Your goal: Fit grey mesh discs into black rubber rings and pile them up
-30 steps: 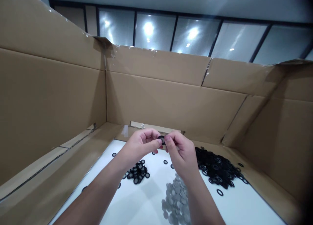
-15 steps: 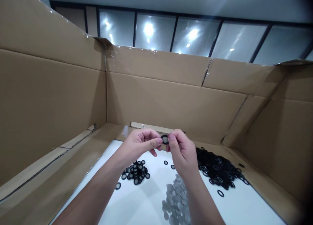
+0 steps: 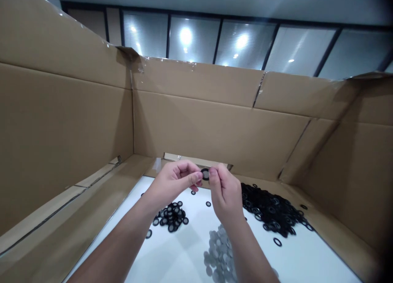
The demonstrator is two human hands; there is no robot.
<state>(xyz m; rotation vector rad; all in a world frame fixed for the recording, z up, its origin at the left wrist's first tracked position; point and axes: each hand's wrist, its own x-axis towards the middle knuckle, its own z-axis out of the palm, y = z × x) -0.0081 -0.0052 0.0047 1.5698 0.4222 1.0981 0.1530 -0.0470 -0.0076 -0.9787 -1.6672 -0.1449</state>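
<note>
Two bare hands held up at the centre of the view, above the far edge of a white work surface (image 3: 181,254), which is walled in by an opened cardboard box (image 3: 221,131). A small black ring (image 3: 205,174) with a grey centre is pinched between the hands, tilted with its face turned toward the viewer. The left hand (image 3: 173,184) is curled closed, its thumb (image 3: 196,178) pressing on the ring's left side. The right hand (image 3: 225,193) is also closed, with its thumb and forefinger gripping the right side of the ring, so that the ring sits between the two sets of fingertips, clear of the surface below. The fingers cover part of the rim, and at this size the grey centre can only tentatively be read as fine mesh.

Below the left hand lies a small cluster of black rings (image 3: 170,217), their grey centres showing. Below and to the right of the right hand is a larger heap of black rings (image 3: 270,209), spreading from the white surface onto the cardboard. A pile of grey discs (image 3: 219,250) lies nearest the viewer, between the forearms. A few loose black rings, including one (image 3: 277,242) just below the larger heap, are scattered singly on the surface. Beyond the box's rim, a glazed partition (image 3: 193,37) reflects ceiling lights.
</note>
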